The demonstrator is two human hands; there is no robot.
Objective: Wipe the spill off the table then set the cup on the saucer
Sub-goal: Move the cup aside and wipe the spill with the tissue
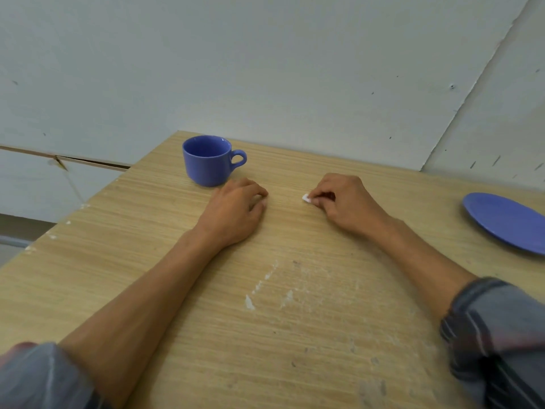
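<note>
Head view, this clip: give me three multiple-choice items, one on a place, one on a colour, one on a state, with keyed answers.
1. Where is the saucer?
A. under the cup
B. at the table's right edge
C. in the left hand

2. What colour is the cup?
A. blue
B. white
C. red

3. What is the right hand doing?
A. lying flat and open
B. lifting the cup
C. pinching a small white piece

Answers: B, it sits far right, apart from the cup; A, blue glaze like the saucer; C, fingertips close on the white bit.

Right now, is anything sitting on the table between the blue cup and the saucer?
Only the person's own hands: the left hand beside the cup and the right hand, pinching a small white scrap. No other object blocks the saucer.
</note>
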